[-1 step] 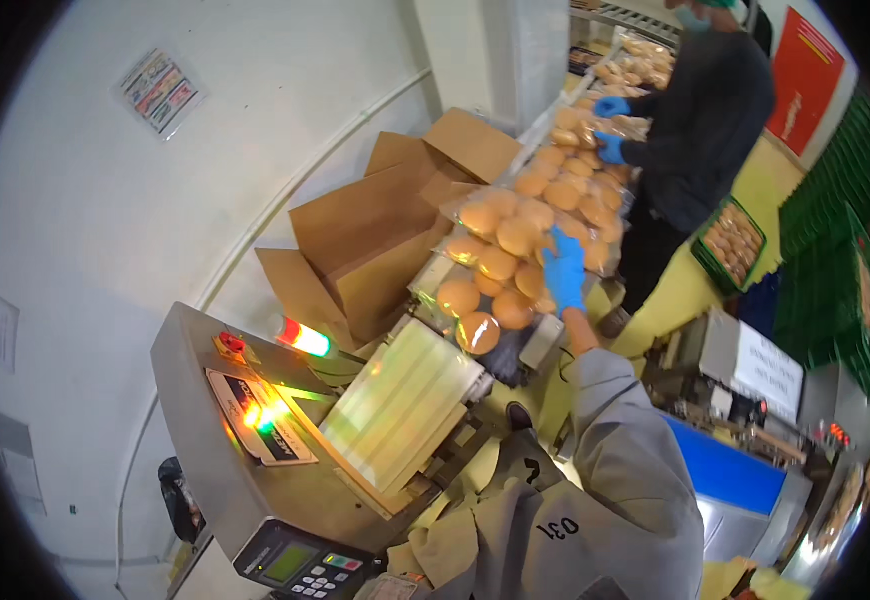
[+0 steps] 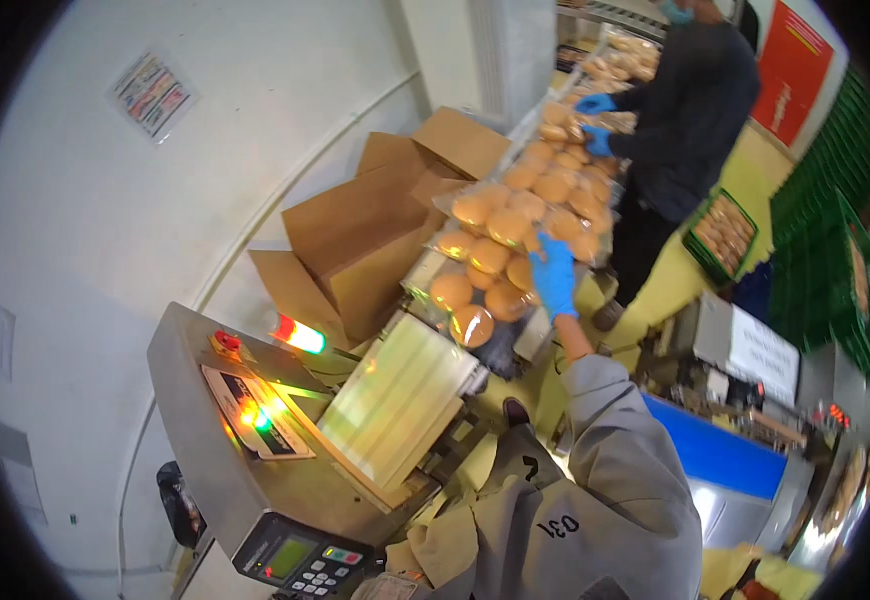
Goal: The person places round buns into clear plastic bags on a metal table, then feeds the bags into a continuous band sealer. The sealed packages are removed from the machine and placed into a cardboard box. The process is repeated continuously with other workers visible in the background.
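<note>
My right hand (image 2: 554, 279), in a blue glove, reaches forward over the near end of a row of clear bags of round golden buns (image 2: 503, 227). Its fingers look stretched and apart, touching the right side of the nearest bag; their undersides are hidden. Just below this bag lies the pale belt (image 2: 395, 395) of a metal-cased machine (image 2: 255, 400). My left hand is out of view.
An open cardboard box (image 2: 355, 230) stands left of the buns. Across the row, a co-worker (image 2: 690, 115) in dark clothes and blue gloves handles bags. Green crates (image 2: 825, 275) are stacked at right, one with buns (image 2: 723, 235) on the floor. A lit signal lamp (image 2: 300, 333) rises beside the machine.
My right hand has drawn back very slightly toward me along the bag. The whole view has shifted a little. The buns look unmoved.
</note>
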The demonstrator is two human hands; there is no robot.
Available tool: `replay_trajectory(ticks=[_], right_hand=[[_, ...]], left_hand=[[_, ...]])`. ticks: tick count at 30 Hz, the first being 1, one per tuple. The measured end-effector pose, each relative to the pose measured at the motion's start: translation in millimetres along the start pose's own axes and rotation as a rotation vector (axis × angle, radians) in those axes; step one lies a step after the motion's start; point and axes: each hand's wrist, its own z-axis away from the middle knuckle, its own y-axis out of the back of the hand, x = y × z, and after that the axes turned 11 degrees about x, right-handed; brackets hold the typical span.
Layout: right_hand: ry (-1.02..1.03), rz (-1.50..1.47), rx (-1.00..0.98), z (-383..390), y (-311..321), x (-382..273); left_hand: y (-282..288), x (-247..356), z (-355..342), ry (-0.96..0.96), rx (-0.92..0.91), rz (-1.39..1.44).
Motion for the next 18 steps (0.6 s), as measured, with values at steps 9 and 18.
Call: replay_trajectory(ticks=[9,18], right_hand=[[-0.323,-0.192,-1.101,286,299,-72],[-0.907,0.244,-0.814,368,515,-58]], left_hand=[[-40,-82,6,-0.318,-0.024,-0.143],[-57,-4,-23,-0.728,-0.07,-0.356]])
